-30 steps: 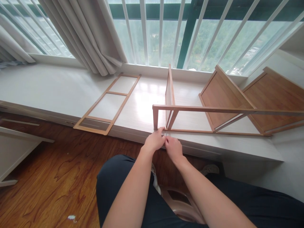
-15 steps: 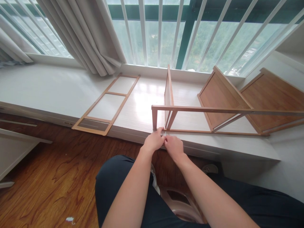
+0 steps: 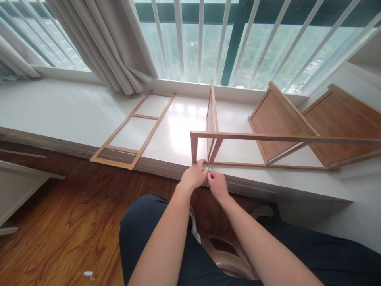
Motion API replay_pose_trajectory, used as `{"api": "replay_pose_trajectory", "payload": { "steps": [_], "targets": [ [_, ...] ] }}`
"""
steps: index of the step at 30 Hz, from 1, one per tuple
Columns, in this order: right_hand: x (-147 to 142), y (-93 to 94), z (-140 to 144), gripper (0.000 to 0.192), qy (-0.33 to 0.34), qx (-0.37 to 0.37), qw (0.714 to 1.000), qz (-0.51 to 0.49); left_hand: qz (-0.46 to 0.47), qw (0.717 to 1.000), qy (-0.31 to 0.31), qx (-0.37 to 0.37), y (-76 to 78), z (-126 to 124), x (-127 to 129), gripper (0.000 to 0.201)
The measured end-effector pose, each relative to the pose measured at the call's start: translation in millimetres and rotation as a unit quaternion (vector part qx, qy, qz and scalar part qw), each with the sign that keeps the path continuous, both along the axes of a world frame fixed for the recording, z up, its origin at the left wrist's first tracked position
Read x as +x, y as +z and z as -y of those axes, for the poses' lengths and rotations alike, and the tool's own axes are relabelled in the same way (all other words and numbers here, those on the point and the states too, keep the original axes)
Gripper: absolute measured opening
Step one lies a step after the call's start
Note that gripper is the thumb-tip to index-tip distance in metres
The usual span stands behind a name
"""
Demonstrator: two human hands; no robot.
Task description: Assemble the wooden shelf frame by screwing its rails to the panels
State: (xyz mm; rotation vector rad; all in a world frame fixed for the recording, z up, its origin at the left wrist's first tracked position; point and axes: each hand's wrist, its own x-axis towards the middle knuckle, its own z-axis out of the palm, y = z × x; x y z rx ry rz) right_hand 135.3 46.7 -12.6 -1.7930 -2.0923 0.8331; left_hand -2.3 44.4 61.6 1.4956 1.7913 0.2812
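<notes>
A partly built wooden shelf frame (image 3: 253, 138) lies on its side on the white window bench (image 3: 59, 111). My left hand (image 3: 194, 176) and my right hand (image 3: 218, 184) meet at the frame's near lower left corner, by its short post (image 3: 194, 149). Both pinch a thin metal piece (image 3: 207, 169) between their fingertips; it is too small to name. Two brown shelf panels (image 3: 276, 119) slant inside the frame on the right.
A separate flat wooden side frame (image 3: 133, 129) lies on the bench to the left. Curtains (image 3: 113, 43) hang at the window behind. A white board (image 3: 18, 182) rests on the wooden floor at left. My dark-trousered knees and a stool fill the bottom.
Both hands have stayed at the frame's corner; my right hand has edged slightly up and left toward it. The view shifted a little.
</notes>
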Motion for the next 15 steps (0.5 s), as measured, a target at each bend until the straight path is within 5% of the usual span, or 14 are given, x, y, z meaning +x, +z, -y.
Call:
{"api": "replay_pose_trajectory", "payload": {
  "steps": [15],
  "targets": [
    [-2.9,17.2,1.0,0.04,0.003,0.003,0.993,0.118,0.009,1.0,0.005,0.0,-3.1,-0.3,-0.8,0.061]
  ]
}}
